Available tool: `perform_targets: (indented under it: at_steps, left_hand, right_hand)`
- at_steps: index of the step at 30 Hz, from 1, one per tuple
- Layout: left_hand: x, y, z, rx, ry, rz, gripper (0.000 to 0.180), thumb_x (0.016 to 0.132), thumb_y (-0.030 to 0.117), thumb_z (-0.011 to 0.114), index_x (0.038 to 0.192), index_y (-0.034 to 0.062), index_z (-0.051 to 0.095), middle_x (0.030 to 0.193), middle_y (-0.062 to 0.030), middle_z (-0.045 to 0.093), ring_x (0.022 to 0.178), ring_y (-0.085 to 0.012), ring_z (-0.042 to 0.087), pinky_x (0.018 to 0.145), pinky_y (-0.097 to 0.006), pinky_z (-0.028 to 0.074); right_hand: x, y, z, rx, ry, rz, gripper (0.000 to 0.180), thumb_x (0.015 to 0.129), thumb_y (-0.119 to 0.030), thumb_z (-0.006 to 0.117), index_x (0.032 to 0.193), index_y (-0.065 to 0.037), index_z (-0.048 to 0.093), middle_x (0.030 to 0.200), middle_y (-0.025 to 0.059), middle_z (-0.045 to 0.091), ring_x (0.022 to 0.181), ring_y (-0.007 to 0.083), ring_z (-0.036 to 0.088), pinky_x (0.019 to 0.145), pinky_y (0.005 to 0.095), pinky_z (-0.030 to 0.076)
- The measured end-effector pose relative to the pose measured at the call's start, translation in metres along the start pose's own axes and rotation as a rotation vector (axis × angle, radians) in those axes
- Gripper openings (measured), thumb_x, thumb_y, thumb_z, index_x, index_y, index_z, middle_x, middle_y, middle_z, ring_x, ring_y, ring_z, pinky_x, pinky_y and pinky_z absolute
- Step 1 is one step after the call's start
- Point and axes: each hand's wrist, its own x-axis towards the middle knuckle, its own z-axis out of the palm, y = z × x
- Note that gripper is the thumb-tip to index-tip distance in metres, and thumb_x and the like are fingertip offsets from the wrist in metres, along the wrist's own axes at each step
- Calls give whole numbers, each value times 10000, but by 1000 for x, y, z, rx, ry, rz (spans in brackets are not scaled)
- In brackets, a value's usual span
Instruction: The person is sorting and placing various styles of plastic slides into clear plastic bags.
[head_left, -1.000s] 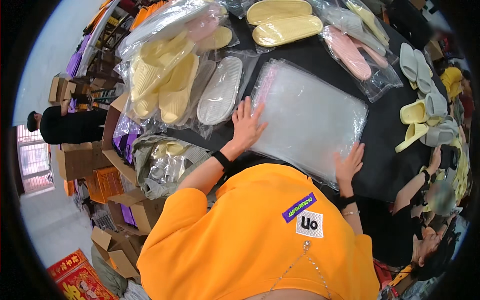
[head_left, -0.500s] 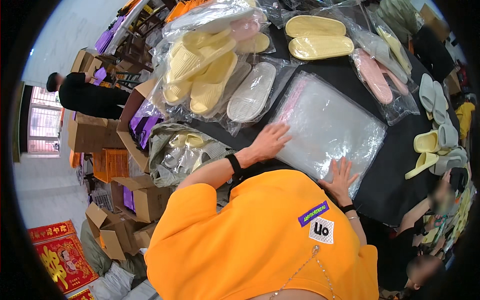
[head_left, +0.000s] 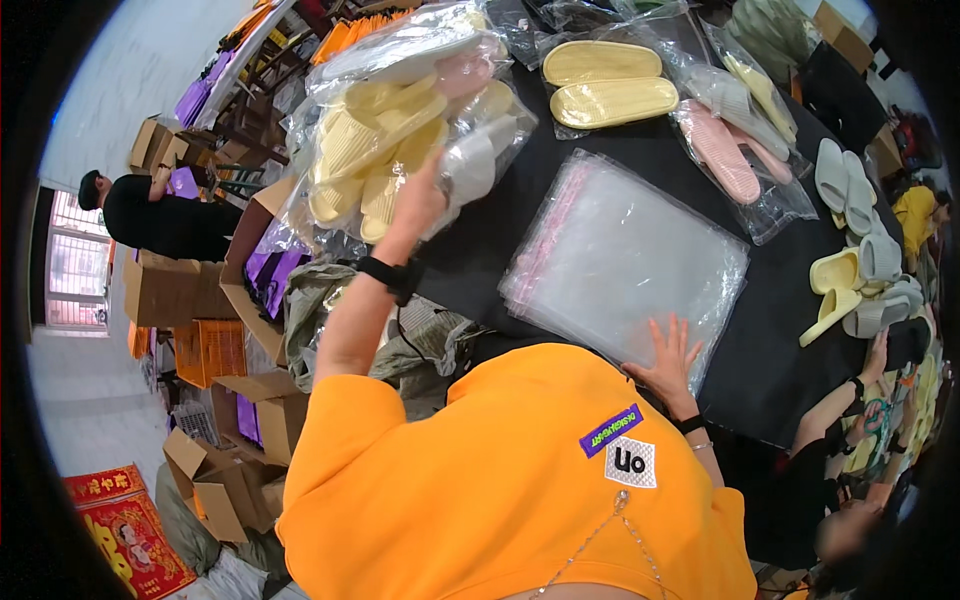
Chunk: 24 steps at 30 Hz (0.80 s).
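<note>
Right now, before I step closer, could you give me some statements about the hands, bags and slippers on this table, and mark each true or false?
1. The right hand rests on the stack of clear bags. True.
2. The left hand lies on that stack too. False: the left hand is at the heap of bagged slippers.
3. The table has a black top. True.
4. The pink slippers are out of any bag. False: they lie in clear wrapping.
5. Loose grey slippers lie toward the table's right side. True.
</note>
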Motion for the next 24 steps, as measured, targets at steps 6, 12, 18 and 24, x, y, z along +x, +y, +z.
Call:
perform_targets:
  at_steps: [6, 12, 18, 24]
  left_hand:
    - [5, 13, -85, -1293, -136, -13, 446, 760, -3, 552, 1198, -2, 463, 1088, -127, 568, 960, -214, 576, 820, -307, 466]
    - [-32, 86, -54, -1816, -281, -180, 471, 805, 10, 475, 1258, 0, 346, 1148, -167, 520, 1015, -264, 565, 849, -395, 499]
    - [-101, 97, 56, -1151, -1021, -265, 407, 890, 315, 499, 1206, 63, 450, 1054, -81, 566, 928, -201, 577, 781, -334, 462]
    - [-75, 90, 77, -650, -1221, 268, 396, 891, 322, 490, 1125, 8, 549, 963, -48, 613, 873, -148, 547, 757, -289, 452]
  right_hand:
    - [10, -20, -16, 150, 107, -181, 830, 691, -493, 662, 1354, -129, 321, 1438, 169, 159, 1325, 378, 100, 1035, 550, 75]
    - [31, -47, -37, 1587, -361, -179, 738, 791, -391, 615, 1374, -136, 242, 1372, 150, 309, 1225, 333, 364, 953, 480, 344]
    - [51, -6, -47, 1907, -185, 240, 662, 828, -167, 566, 1371, -107, 193, 1255, 133, 410, 1093, 261, 476, 843, 440, 438]
    - [43, 55, -1, 1377, 122, 524, 684, 808, -95, 574, 1376, -123, 194, 1209, 128, 417, 977, 220, 510, 709, 358, 459]
